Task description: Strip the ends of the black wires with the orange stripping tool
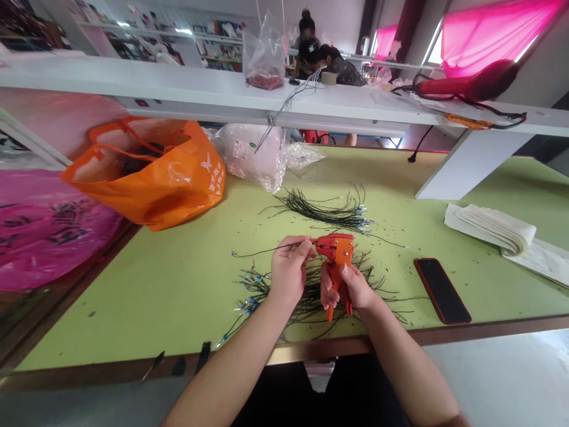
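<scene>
Pinched in my left hand (290,267) is a thin black wire (258,251), its blue-tipped end sticking out to the left. The wire's other end meets the jaws of an orange and red wire stripper (338,252). My right hand (347,286) is wrapped round the stripper's handles. Below both hands lies a heap of black wires (255,290), many with blue ends, partly hidden by the hands. A second bundle of black wires (320,207) with blue ends at its right rests farther back on the green tabletop (178,267).
A phone (442,290) and folded papers (491,228) lie to the right. At the left stand an orange bag (178,178) and a pink plastic bag (53,231). A white shelf (178,86) spans the back, holding a red heat gun (471,83). People (342,68) are beyond it.
</scene>
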Demonstrator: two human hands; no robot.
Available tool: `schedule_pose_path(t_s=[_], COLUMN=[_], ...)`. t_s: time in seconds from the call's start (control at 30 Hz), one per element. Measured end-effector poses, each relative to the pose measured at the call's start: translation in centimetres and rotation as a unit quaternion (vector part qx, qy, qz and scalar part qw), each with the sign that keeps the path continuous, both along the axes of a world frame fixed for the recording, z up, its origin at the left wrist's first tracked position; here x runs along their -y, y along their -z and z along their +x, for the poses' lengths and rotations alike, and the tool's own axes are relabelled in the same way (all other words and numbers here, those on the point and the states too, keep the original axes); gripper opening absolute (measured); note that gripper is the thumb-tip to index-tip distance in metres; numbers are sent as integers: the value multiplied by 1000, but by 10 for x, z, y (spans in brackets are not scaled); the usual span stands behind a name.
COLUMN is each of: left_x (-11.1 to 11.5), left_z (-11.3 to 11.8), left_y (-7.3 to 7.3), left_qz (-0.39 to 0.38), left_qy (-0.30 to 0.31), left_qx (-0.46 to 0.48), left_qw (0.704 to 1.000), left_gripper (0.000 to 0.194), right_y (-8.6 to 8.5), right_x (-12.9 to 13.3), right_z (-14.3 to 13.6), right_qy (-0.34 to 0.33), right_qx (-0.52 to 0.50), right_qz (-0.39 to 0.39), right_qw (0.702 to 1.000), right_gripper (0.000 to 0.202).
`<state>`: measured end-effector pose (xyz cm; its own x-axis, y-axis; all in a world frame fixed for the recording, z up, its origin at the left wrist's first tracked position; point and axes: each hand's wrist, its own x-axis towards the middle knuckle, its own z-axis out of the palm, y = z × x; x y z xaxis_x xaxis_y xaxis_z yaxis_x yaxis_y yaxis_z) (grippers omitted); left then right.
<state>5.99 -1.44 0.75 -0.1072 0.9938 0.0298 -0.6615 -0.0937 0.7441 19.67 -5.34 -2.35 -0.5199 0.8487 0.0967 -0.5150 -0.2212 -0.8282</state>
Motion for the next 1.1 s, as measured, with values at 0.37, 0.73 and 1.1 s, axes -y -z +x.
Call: schedule_pose_path(t_s=[0.37, 0.73, 1.1], left_x=[-1, 0, -5], left_z=[1, 1, -3], left_y=[2, 3, 1], left_qz=[15, 3, 15], left_qy=[-20, -16, -30], left_qx=[5, -29, 19], left_qw=[1000, 999, 999], left_gripper=[39, 39, 44], right_y=[-3, -3, -5], right_x=[4, 10, 7], right_z=[-9, -18, -16], right_qy=[32, 73, 43], right_qx=[-22, -34, -26], right_qz=[4, 1, 20], right_qw=[999, 997, 999], right_gripper=[62, 63, 74])
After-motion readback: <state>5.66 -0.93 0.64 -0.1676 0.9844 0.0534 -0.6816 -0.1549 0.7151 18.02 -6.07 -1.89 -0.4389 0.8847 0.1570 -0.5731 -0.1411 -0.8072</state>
